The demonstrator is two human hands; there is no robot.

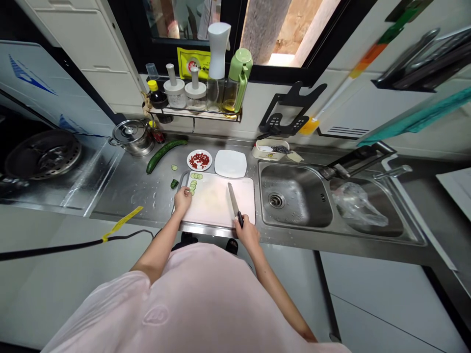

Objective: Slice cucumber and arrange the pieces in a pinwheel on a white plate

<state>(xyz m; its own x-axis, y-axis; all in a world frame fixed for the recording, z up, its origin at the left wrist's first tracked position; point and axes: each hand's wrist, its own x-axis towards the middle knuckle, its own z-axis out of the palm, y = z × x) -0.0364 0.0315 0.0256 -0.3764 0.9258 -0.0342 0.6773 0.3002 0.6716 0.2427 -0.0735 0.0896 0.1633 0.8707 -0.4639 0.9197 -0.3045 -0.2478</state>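
My right hand (pixel 247 233) is shut on the black handle of a kitchen knife (pixel 232 198), whose blade rests upright on a white cutting board (pixel 221 206). My left hand (pixel 183 200) sits at the board's left side, its fingertips against a row of thin cucumber slices (pixel 192 186). Whether those fingers grip anything is hidden. A small dark green cucumber piece (pixel 174 184) lies just off the board, and a long whole cucumber (pixel 165 156) lies farther back. Behind the board are a round plate of chopped red chili (pixel 199 160) and a bare square white plate (pixel 230 163).
A stainless steel sink (pixel 294 195) lies right of the board, with a plastic bag in its second basin (pixel 358 206). A steel pot (pixel 131 137) stands back left, beside a gas hob (pixel 42 154). A shelf of bottles and jars (pixel 195 113) hangs behind.
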